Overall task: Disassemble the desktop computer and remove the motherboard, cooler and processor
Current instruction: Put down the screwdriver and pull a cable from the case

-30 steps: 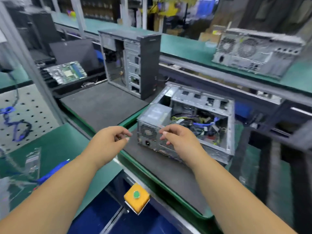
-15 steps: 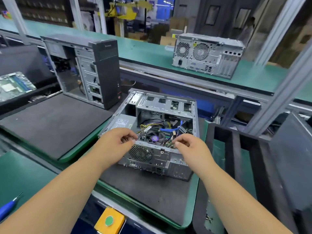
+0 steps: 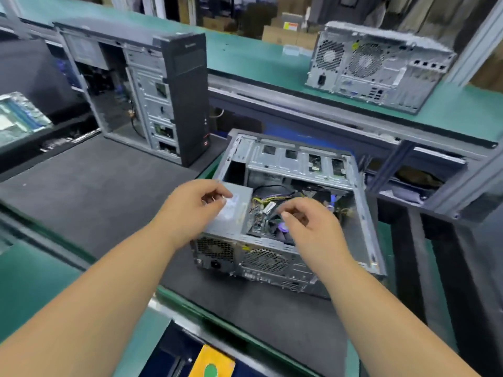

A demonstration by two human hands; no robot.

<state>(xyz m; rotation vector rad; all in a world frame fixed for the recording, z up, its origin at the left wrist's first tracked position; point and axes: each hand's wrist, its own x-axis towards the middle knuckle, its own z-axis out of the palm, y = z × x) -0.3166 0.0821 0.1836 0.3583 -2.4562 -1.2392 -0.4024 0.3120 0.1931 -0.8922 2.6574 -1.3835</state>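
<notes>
An open grey desktop case [image 3: 362, 213] lies on its side on a black mat [image 3: 258, 308], its rear panel facing me. Inside I see a grey power supply [image 3: 239, 210], yellow and black cables [image 3: 268, 201], and part of the cooler fan with a purple hub [image 3: 283, 227]. My left hand [image 3: 193, 205] hovers over the power supply with fingers loosely curled, holding nothing. My right hand [image 3: 313, 227] hangs over the cooler with fingers loosely bent, and it covers much of the motherboard. I cannot tell whether either hand touches anything.
A black tower with its side off [image 3: 174, 85] stands behind to the left. Another grey case [image 3: 378, 66] lies on the green bench at the back right. A loose motherboard [image 3: 16, 118] rests at the far left. A yellow box with a green button [image 3: 211, 363] sits at the bottom edge.
My view has closed in over the open case. Both hands have moved forward from its rear edge to above the power supply and cooler.
</notes>
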